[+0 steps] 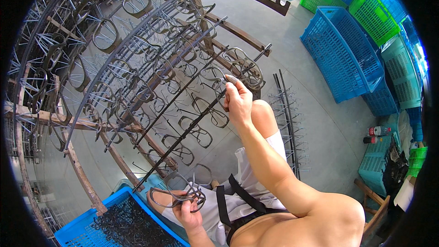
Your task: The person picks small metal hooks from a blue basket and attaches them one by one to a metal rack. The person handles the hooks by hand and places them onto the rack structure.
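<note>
Two hands are working along the dark rod [183,126] in the head view: the left hand [188,215] is grasping a loose cluster of spectacle-shaped frames [197,195] low over the lap, while the right hand [238,103] is pinching a grey frame [211,73] up near the rod's far end, the fingers partly hiding the contact. For clean handling, the right thumb and forefinger should probably be gripping the thicker rim rather than bending any thin part, and the wrist should be turning gently so that the loop is clearing its neighbours; the left hand should be keeping its pieces loosely bunched, since several loops are overlapping and could be catching on each other. Hanging frames [195,131] are crowding the rod, and a bundle of loops [250,71] is surrounding its end just beyond the right hand, so sideways moves there are risking snags. A blue crate [91,212] is standing near the rod's lower end. Spiked rods [290,128] are lying right of the knee; past them, bare floor [324,132] is offering the widest room.
</note>
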Action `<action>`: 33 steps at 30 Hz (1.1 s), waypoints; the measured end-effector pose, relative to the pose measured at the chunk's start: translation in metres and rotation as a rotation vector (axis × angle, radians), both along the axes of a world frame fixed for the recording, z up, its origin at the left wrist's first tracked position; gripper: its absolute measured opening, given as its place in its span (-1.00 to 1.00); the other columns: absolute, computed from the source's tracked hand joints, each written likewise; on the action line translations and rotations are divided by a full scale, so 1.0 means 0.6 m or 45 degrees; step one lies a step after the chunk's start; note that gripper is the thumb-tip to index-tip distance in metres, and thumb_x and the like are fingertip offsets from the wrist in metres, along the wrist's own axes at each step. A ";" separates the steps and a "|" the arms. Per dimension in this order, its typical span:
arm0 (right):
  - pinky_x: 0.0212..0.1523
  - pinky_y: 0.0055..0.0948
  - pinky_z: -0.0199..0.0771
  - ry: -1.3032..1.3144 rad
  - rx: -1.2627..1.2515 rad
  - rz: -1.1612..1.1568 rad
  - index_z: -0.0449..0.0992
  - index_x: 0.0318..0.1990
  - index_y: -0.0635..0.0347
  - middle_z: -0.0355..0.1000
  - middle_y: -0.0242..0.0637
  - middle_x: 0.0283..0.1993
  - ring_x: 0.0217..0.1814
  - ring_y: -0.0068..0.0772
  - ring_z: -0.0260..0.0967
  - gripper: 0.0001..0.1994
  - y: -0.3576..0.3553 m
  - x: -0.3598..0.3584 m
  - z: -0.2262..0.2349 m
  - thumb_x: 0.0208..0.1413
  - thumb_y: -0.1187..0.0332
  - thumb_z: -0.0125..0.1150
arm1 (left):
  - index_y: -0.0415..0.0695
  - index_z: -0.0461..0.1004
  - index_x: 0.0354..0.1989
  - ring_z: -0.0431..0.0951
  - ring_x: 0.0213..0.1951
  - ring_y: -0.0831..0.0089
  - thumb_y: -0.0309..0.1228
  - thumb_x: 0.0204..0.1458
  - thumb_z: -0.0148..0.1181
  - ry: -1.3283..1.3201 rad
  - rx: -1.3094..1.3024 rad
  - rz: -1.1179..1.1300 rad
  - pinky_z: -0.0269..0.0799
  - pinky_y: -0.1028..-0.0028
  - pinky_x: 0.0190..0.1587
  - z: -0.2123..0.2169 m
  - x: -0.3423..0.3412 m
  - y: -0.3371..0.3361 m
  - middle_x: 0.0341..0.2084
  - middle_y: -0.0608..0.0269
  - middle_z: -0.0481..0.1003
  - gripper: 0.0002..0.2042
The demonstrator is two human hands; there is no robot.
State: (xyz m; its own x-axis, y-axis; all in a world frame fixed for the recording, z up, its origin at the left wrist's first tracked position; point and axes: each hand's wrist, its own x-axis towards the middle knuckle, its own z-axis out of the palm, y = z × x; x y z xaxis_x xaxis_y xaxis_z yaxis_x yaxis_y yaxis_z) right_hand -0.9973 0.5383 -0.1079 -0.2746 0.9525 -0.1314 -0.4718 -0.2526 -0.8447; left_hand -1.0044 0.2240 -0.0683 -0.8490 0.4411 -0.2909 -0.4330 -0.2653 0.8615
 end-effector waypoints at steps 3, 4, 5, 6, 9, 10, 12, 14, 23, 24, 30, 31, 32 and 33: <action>-0.65 -0.72 0.04 -0.157 0.120 0.029 0.44 -0.01 0.24 0.19 -0.62 -0.57 -0.65 -0.81 0.02 -0.74 -0.013 0.000 -0.002 0.16 0.41 0.03 | -0.27 0.34 -0.16 0.15 -0.61 0.70 -0.50 -0.04 0.04 0.064 -0.028 -0.080 0.12 0.64 -0.49 -0.002 -0.001 0.000 -0.62 0.43 0.26 -0.76; -0.64 -0.73 0.02 -0.191 0.158 0.045 0.44 0.01 0.24 0.19 -0.63 -0.57 -0.63 -0.82 0.00 -0.73 -0.017 0.000 -0.003 0.15 0.42 0.03 | -0.27 0.34 -0.17 0.15 -0.61 0.70 -0.50 -0.04 0.04 0.048 -0.024 -0.072 0.13 0.63 -0.48 -0.003 0.000 0.000 -0.62 0.43 0.26 -0.76; -0.62 -0.74 -0.01 -0.245 0.168 0.061 0.43 0.02 0.24 0.18 -0.64 -0.56 -0.61 -0.83 -0.02 -0.72 -0.020 -0.001 -0.003 0.15 0.42 0.03 | -0.28 0.34 -0.17 0.15 -0.61 0.70 -0.51 -0.03 0.04 0.032 -0.026 -0.064 0.14 0.63 -0.48 -0.003 0.000 -0.001 -0.62 0.43 0.26 -0.77; -0.59 -0.75 -0.06 -0.274 0.226 0.060 0.43 0.02 0.25 0.16 -0.66 -0.55 -0.58 -0.84 -0.06 -0.71 -0.022 -0.001 -0.004 0.15 0.42 0.04 | -0.28 0.34 -0.17 0.15 -0.61 0.70 -0.51 -0.03 0.04 0.017 -0.030 -0.053 0.14 0.63 -0.48 -0.003 0.000 -0.001 -0.62 0.43 0.26 -0.77; -0.59 -0.75 -0.06 -0.295 0.277 0.067 0.44 0.01 0.26 0.14 -0.68 -0.57 -0.58 -0.84 -0.07 -0.71 -0.019 0.001 -0.006 0.14 0.42 0.04 | -0.29 0.34 -0.17 0.15 -0.61 0.70 -0.52 -0.03 0.04 0.001 -0.003 -0.034 0.17 0.63 -0.46 -0.003 0.002 -0.001 -0.63 0.44 0.26 -0.77; -0.63 -0.75 -0.05 -0.275 0.233 0.058 0.45 0.00 0.25 0.13 -0.68 -0.60 -0.62 -0.85 -0.06 -0.72 -0.014 0.003 -0.007 0.15 0.41 0.04 | -0.29 0.34 -0.17 0.15 -0.62 0.70 -0.52 -0.03 0.04 -0.001 -0.004 -0.030 0.18 0.63 -0.45 -0.003 0.003 -0.001 -0.63 0.44 0.26 -0.77; -0.71 -0.73 -0.03 -0.189 0.191 0.073 0.47 -0.03 0.24 0.13 -0.68 -0.63 -0.68 -0.85 -0.04 -0.74 -0.006 0.007 -0.008 0.15 0.40 0.03 | -0.29 0.34 -0.17 0.15 -0.62 0.70 -0.52 -0.03 0.04 -0.003 -0.008 -0.029 0.19 0.62 -0.44 -0.003 0.003 -0.002 -0.63 0.44 0.26 -0.77; -0.72 -0.73 -0.02 -0.136 0.152 0.077 0.47 -0.04 0.24 0.14 -0.66 -0.63 -0.69 -0.84 -0.03 -0.75 0.002 0.010 -0.008 0.15 0.40 0.03 | -0.29 0.35 -0.17 0.16 -0.62 0.70 -0.52 -0.03 0.04 0.002 -0.011 -0.048 0.20 0.62 -0.43 -0.002 0.001 -0.004 -0.63 0.43 0.26 -0.77; -0.72 -0.74 0.03 -0.119 0.162 0.087 0.47 -0.04 0.24 0.15 -0.66 -0.61 -0.70 -0.85 -0.02 -0.74 -0.002 0.013 -0.009 0.14 0.40 0.06 | -0.30 0.35 -0.17 0.16 -0.62 0.69 -0.51 -0.02 0.03 0.017 -0.028 -0.031 0.22 0.59 -0.41 0.001 -0.002 -0.010 -0.63 0.43 0.26 -0.77; -0.72 -0.74 0.02 -0.165 0.187 0.090 0.47 -0.04 0.24 0.15 -0.66 -0.61 -0.70 -0.85 -0.01 -0.74 -0.004 0.013 -0.009 0.14 0.39 0.06 | -0.30 0.35 -0.17 0.16 -0.62 0.69 -0.52 -0.02 0.02 -0.007 -0.046 -0.021 0.22 0.59 -0.41 0.001 -0.002 -0.010 -0.63 0.43 0.26 -0.77; -0.71 -0.71 -0.03 -0.277 0.279 0.142 0.47 -0.02 0.22 0.15 -0.66 -0.62 -0.71 -0.84 -0.02 -0.74 -0.014 0.010 -0.011 0.18 0.34 0.07 | -0.31 0.35 -0.16 0.17 -0.62 0.67 -0.54 -0.03 0.02 -0.004 0.010 -0.065 0.28 0.53 -0.36 0.002 0.000 -0.007 -0.63 0.42 0.27 -0.77; -0.71 -0.71 -0.03 -0.303 0.336 0.113 0.47 -0.02 0.22 0.16 -0.66 -0.62 -0.70 -0.84 -0.02 -0.74 -0.014 0.009 -0.011 0.18 0.34 0.07 | -0.31 0.34 -0.16 0.17 -0.62 0.67 -0.54 -0.03 0.03 -0.011 0.006 -0.055 0.29 0.52 -0.35 0.001 0.001 -0.006 -0.63 0.42 0.27 -0.77; -0.70 -0.71 -0.04 -0.336 0.384 0.108 0.47 -0.03 0.23 0.17 -0.65 -0.61 -0.69 -0.84 -0.02 -0.74 -0.014 0.010 -0.011 0.18 0.34 0.07 | -0.31 0.34 -0.16 0.18 -0.62 0.67 -0.54 -0.03 0.03 -0.019 0.002 -0.046 0.31 0.52 -0.34 0.001 0.002 -0.005 -0.63 0.42 0.28 -0.76; -0.70 -0.71 -0.04 -0.368 0.432 0.103 0.47 -0.03 0.24 0.18 -0.65 -0.61 -0.69 -0.84 -0.02 -0.74 -0.013 0.011 -0.011 0.18 0.34 0.07 | -0.31 0.34 -0.16 0.18 -0.62 0.67 -0.54 -0.03 0.03 -0.026 -0.002 -0.037 0.32 0.51 -0.33 0.000 0.004 -0.003 -0.63 0.41 0.28 -0.76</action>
